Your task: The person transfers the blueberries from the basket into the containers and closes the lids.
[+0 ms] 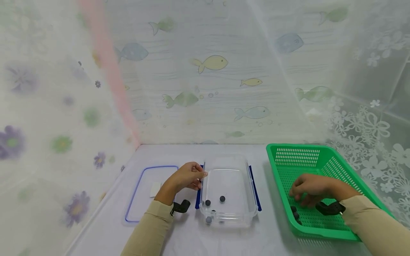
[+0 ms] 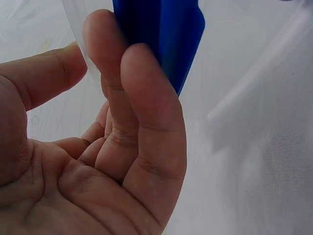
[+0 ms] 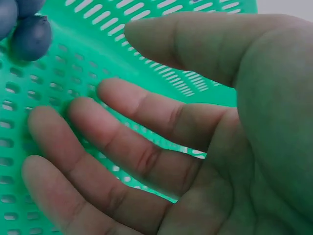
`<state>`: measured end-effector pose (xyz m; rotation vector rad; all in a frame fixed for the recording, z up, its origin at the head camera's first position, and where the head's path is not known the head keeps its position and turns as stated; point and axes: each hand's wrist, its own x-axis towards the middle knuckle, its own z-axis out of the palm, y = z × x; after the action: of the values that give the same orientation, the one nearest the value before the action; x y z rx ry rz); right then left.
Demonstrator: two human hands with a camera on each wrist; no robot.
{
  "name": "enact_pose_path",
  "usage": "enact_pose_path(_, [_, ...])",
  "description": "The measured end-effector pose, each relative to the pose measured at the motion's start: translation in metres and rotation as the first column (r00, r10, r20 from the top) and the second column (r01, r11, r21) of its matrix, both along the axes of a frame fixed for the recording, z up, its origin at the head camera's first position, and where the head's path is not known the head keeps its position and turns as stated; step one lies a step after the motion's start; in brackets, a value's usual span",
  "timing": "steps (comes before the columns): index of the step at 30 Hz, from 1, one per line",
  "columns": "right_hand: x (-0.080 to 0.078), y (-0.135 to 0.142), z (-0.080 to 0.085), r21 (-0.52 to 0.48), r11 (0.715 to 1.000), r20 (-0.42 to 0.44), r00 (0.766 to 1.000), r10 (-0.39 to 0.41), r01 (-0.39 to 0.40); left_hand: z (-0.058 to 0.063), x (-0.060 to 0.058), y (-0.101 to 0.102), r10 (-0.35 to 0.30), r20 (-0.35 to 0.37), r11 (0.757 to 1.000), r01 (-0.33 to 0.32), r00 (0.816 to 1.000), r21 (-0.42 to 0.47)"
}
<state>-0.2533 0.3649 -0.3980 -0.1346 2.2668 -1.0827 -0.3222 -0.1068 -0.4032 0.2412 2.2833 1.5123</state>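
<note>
The left hand [image 1: 189,175] is pinching the left side of a clear plastic box [image 1: 229,183], the thumb resting at the see-through wall while bent fingers are lying against the glossy blue flap [image 2: 178,39] along that edge. A matching strip of blue plastic [image 1: 255,188] is running down the opposite side. The box is standing open on the bench [image 1: 105,234], its smooth body curving at the corners, and a few small dark berries [image 1: 222,199] are sitting in its near part, some showing through the transparent front wall. The right hand [image 1: 312,188] is hanging inside a green plastic basket [image 1: 323,233], fingers loosely bent and parting from the thumb, holding nothing. Long slots are piercing the basket's walls, with short oblong holes dotting its floor. More round, dusky blue berries [image 1: 295,213] are clustering near its left side, close to the fingers. A thin clear lid [image 1: 141,199], outlined in blue, is lying flat left of the box, bearing a pale rectangular label [image 1: 156,189]. Behind, a filmy, fish-printed curtain [image 1: 205,35] is hanging in soft creases
</note>
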Motion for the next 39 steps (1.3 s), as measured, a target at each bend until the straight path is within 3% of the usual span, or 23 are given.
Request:
enact_pose_path(8, [-0.003,0.003,-0.005,-0.016,1.0,0.045,0.999,0.012,-0.011,0.0,0.0,0.001,0.002,-0.002,1.0,-0.002,1.0,-0.004])
enact_pose_path(16, [-0.011,0.009,-0.012,-0.101,0.993,0.08,0.995,0.063,-0.055,0.005,0.002,0.003,-0.006,-0.017,1.0,0.006,1.0,-0.009])
enact_pose_path(27, [-0.011,0.008,-0.014,-0.152,0.984,0.107,0.989,0.106,-0.089,0.001,0.0,0.003,0.003,-0.007,1.0,-0.003,1.0,-0.003])
enact_pose_path(39, [-0.014,0.009,-0.016,-0.196,0.948,0.059,0.962,0.268,-0.252,0.001,0.001,0.003,0.002,0.006,1.0,-0.002,1.0,0.008])
